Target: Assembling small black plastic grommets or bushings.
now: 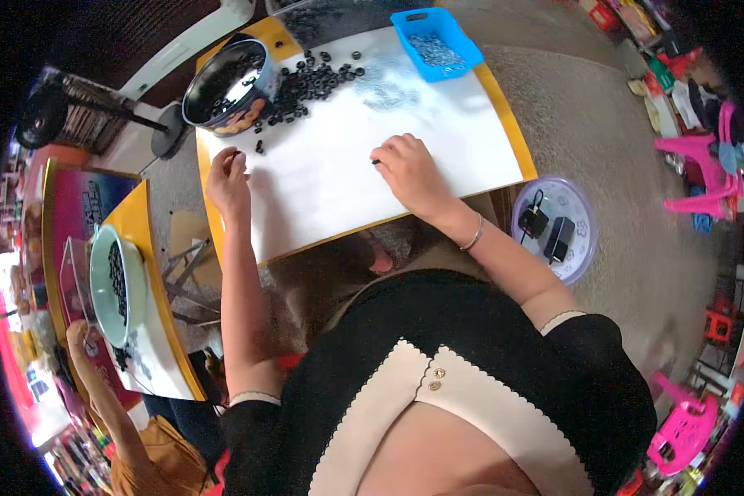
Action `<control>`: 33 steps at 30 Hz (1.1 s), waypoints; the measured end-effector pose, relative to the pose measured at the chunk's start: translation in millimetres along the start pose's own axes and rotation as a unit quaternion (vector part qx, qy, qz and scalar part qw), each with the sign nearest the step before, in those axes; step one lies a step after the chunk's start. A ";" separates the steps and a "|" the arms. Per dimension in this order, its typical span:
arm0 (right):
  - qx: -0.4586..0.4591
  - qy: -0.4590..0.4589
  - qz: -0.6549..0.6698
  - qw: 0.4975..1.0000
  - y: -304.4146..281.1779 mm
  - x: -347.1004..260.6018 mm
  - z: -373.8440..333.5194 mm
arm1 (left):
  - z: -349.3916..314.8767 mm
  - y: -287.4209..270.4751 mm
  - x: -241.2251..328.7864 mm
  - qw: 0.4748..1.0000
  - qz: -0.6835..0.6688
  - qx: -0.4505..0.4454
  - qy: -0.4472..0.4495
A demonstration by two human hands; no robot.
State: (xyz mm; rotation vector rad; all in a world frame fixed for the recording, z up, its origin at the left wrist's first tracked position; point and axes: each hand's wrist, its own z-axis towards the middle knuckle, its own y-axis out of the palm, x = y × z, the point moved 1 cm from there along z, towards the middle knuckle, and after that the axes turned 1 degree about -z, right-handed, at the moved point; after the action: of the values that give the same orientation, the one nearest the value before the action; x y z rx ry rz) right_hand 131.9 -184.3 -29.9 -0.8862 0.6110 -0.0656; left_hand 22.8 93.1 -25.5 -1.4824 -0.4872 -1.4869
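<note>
On a white-topped table (322, 182) with yellow edges, my left hand (229, 188) is closed at the left side, its fingertips pinching a small black piece (236, 154). To the right of it, my right hand (409, 172) is also closed, thumb and fingers together on another small dark piece (376, 162); its exact kind is too small to make out. Beyond my left hand, a heap of small black ring-shaped parts (312, 83) spreads beside a dark patterned bowl (252, 112) holding more of them. Tiny silvery pieces (388, 91) lie scattered on the far part of the tabletop.
A blue plastic basket (469, 56) with tiny metal pieces stands at the far right corner. Right of the table, a clear purple-rimmed tub (589, 240) holds black adapters. At left, a co-worker's arm (112, 405) reaches toward another table with a pale green basin (136, 285).
</note>
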 end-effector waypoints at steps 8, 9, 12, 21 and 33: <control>0.129 0.030 0.046 0.990 -15.5 22.0 -3.0 | -85.0 41.0 42.1 0.955 -0.245 -0.122 -0.115; 0.146 0.084 0.030 0.985 -18.9 36.5 -4.4 | -93.9 48.0 45.1 0.947 -0.262 -0.133 -0.127; 0.163 0.142 -0.009 0.976 -29.6 63.1 -3.6 | -116.2 62.4 55.5 0.929 -0.286 -0.175 -0.157; 0.116 0.126 -0.093 0.981 -20.8 68.8 4.5 | -134.8 84.9 59.6 0.917 -0.273 -0.223 -0.190; 0.004 0.264 0.480 0.836 -42.9 15.4 3.9 | -128.0 91.4 75.3 0.836 -0.411 -0.245 -0.269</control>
State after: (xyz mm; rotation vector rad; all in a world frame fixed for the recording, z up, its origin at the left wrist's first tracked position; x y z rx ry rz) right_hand 155.0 -213.7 -3.6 -0.4568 1.5237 0.6192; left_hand 41.1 -79.7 -10.1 -2.2938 -1.2821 -1.9180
